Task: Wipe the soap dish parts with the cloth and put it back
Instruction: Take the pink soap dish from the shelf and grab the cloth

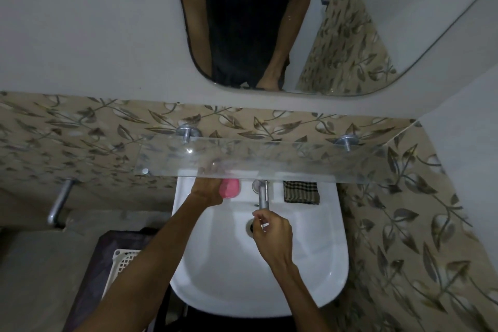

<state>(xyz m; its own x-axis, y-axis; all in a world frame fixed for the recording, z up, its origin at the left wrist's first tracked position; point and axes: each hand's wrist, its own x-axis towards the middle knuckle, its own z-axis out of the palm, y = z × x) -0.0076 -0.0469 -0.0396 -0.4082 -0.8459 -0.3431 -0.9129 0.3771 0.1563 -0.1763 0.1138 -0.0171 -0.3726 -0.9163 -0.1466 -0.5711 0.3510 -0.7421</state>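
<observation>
A pink soap dish (230, 188) sits on the back left ledge of the white sink (318, 264), partly under the glass shelf. My left hand (208, 191) reaches under the shelf and grips the dish's left side; its fingers are blurred by the glass. A folded checked cloth (301, 192) lies on the back right ledge, untouched. My right hand (273, 234) hovers over the basin near the drain, fingers loosely curled with thumb and forefinger close together just below the tap spout, holding nothing visible.
A chrome tap (262, 194) stands at the back centre. The glass shelf (269, 162) on metal brackets overhangs the sink's back ledge. A mirror hangs above. A pipe (60, 203) juts from the left wall; a white lattice basket (122, 264) stands lower left.
</observation>
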